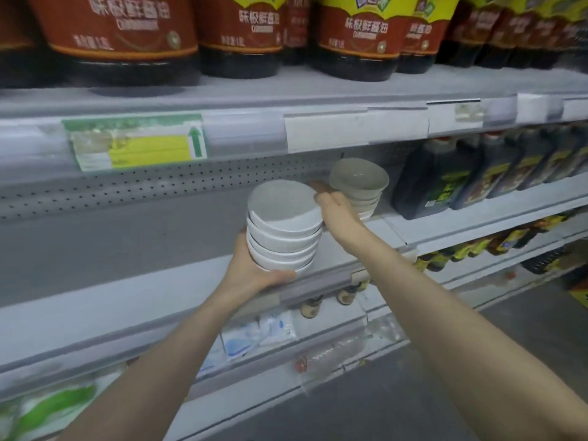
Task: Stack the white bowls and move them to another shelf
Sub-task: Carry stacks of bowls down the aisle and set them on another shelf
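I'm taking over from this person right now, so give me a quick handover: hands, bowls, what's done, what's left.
Left hand holds the near stack of white bowls from below, in front of the shelving.
Right hand grips the far stack, tilted, at the middle shelf beside the dark bottles; lifted or resting, unclear.
Done: bowls gathered into two stacks.
Left: join the stacks, place them on another shelf.

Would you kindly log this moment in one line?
left hand: holds bowl stack | right hand: grips second stack beside dark bottles | stacks not yet merged
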Demonstrator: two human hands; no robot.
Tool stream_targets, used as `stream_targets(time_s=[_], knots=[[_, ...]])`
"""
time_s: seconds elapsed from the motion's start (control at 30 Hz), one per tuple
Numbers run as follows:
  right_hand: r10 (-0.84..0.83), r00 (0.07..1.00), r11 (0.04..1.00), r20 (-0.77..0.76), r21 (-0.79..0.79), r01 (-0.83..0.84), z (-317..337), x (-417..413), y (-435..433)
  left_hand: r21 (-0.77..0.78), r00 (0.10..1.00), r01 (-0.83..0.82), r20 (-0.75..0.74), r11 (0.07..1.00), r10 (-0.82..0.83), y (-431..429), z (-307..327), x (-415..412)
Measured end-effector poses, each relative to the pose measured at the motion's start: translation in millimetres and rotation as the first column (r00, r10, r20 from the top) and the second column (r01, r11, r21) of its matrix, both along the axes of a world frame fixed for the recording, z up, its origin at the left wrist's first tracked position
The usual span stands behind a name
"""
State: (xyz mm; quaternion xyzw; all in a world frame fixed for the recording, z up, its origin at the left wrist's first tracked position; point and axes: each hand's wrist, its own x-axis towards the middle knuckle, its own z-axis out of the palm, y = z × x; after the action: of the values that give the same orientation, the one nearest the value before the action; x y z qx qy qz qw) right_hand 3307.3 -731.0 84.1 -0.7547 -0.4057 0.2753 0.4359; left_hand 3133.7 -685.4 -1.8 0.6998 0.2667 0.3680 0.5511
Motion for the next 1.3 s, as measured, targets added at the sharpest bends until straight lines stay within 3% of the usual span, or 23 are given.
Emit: stream_targets(time_s=[0.4, 0.63, 1.0, 1.3], knots=[[0.057, 0.998, 0.986, 0.031, 0.152, -0.061, -26.7, 35.2, 63.0, 0.017, 0.964, -0.128, -0.234, 0.992, 0.128, 64.4, -37.8, 34.0], [0.077, 0.992, 0.983, 0.102, 0.159, -0.093, -32.2, 44.4, 79.1, -0.009, 0.966, -0.123, -0.232, 0.992, 0.117, 81.0, -44.8, 49.3], [0.138, 0.893, 0.989, 0.429, -0.003, -0.151, -26.0, 55.2, 86.1, -0.032, 0.968, -0.035, -0.251, 0.999, 0.026, 97.6, -49.5, 48.0], [0.135, 0.859, 0.991, 0.493, -0.075, -0.113, -22.3, 53.7, 85.4, -0.05, 0.944, 0.036, -0.325, 0.998, -0.05, 102.6, -43.5, 45.3]])
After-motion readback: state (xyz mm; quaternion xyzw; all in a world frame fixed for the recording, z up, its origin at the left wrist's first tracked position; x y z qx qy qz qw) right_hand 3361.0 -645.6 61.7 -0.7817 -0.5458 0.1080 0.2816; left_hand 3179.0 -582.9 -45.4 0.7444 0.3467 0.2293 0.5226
